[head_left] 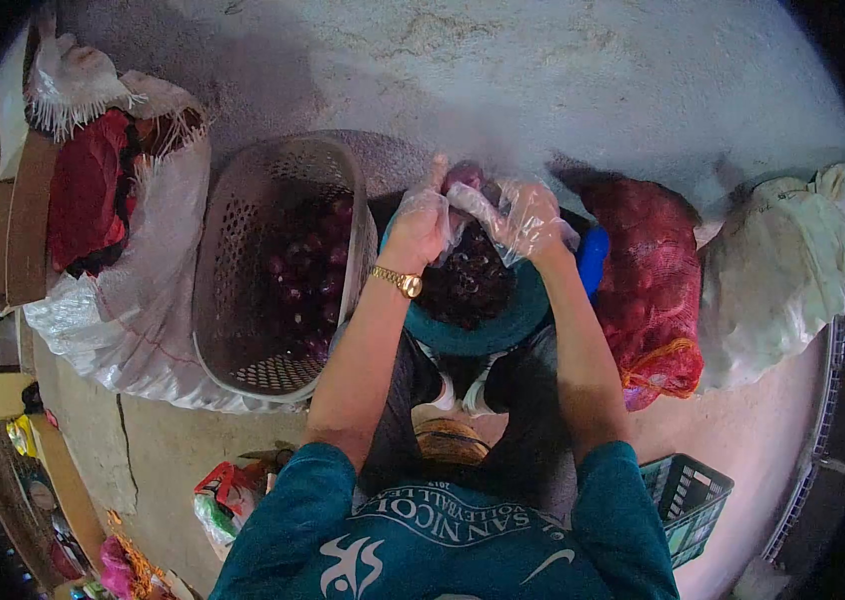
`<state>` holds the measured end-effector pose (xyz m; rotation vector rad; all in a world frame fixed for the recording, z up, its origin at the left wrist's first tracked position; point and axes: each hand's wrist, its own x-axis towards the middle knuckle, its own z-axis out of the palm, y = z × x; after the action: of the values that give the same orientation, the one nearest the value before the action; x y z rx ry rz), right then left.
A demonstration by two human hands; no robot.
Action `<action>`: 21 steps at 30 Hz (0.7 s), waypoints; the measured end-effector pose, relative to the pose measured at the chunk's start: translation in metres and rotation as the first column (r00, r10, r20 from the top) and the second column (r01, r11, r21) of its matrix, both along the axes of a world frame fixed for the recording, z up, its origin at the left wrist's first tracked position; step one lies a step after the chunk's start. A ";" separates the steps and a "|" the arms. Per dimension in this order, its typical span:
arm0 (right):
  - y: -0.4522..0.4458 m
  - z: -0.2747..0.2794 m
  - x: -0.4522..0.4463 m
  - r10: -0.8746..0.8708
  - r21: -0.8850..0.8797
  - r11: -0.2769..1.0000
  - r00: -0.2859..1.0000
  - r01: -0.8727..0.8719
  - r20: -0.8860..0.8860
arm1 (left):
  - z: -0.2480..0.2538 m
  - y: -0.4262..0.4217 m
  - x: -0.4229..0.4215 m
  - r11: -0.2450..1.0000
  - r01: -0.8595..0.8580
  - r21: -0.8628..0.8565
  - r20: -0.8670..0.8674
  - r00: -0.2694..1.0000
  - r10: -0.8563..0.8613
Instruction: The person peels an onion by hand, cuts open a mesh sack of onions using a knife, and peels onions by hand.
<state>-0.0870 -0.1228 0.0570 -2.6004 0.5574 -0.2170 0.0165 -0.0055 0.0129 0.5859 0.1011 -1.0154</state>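
Note:
Both hands wear clear plastic gloves and are raised over a teal basin (453, 340) with dark reddish peelings (463, 285) in it. Between them, at the top, is a purple-red onion (465, 178). My left hand (423, 222) is beside the onion, its thumb or a finger pointing up; its grip is hard to make out. My right hand (528, 218) has its fingers closed around the onion's right side. Left of the basin, a grey perforated basket (253, 190) holds several purple onions (328, 260). A gold watch sits on my left wrist.
A red mesh sack (648, 270) and a whitish sack (768, 275) stand at the right. White woven sacking (133, 320) and a cardboard box (23, 225) are at the left. Behind is a grey wall. A green crate (688, 500) is at the lower right, plastic bags (223, 505) at the lower left.

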 end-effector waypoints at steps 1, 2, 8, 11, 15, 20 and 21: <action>-0.002 -0.006 -0.002 0.046 -0.050 0.998 0.997 -0.043 0.054 | -0.001 0.001 0.001 1.000 -0.001 0.000 0.000 1.000 0.001; -0.003 -0.009 -0.003 0.093 -0.103 0.991 0.990 -0.083 0.105 | -0.002 0.002 0.004 0.998 0.000 0.058 0.053 0.999 -0.003; -0.003 0.007 -0.007 0.285 -0.010 0.958 0.952 -0.288 -0.114 | 0.011 0.014 0.009 0.987 0.050 0.151 0.135 0.988 -0.071; -0.002 0.008 -0.013 0.299 -0.066 0.951 0.953 -0.302 -0.046 | -0.002 0.012 0.016 0.995 0.031 0.094 0.050 0.998 -0.036; -0.010 -0.015 -0.013 0.223 -0.091 0.971 0.974 -0.220 0.029 | 0.001 0.014 0.019 0.973 -0.202 0.113 0.116 0.975 0.189; -0.012 -0.025 -0.009 0.070 -0.078 0.994 0.996 -0.074 -0.052 | -0.020 0.016 0.035 0.977 -0.212 0.004 -0.027 0.977 0.213; -0.012 -0.019 -0.011 0.114 -0.125 0.983 0.977 -0.138 -0.178 | -0.019 0.017 0.035 0.980 -0.196 -0.038 -0.039 0.980 0.194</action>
<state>-0.0985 -0.1350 0.0384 -2.7943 0.4465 0.0100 0.0519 0.0111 -0.0063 0.5094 0.1649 -0.8355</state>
